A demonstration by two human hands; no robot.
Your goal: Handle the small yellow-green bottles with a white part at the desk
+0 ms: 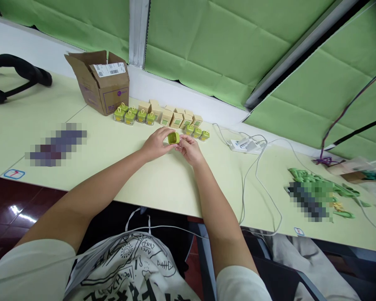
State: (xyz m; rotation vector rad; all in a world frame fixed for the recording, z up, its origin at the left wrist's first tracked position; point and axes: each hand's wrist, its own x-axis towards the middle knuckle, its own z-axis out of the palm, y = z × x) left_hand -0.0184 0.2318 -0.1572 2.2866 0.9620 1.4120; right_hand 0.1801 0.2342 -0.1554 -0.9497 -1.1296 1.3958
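An open cardboard box (102, 81) is standing on the pale tabletop (163, 184), with small tan cartons (172, 117) lining up beside it. A white power strip (245, 145) is lying further right, its cables trailing. Black headphones (15, 73) are resting far left; green curtains (225, 42) are hanging behind.

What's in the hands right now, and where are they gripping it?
A small green container, held between both hands: left hand on its left side, right hand on its right side, just above the table.
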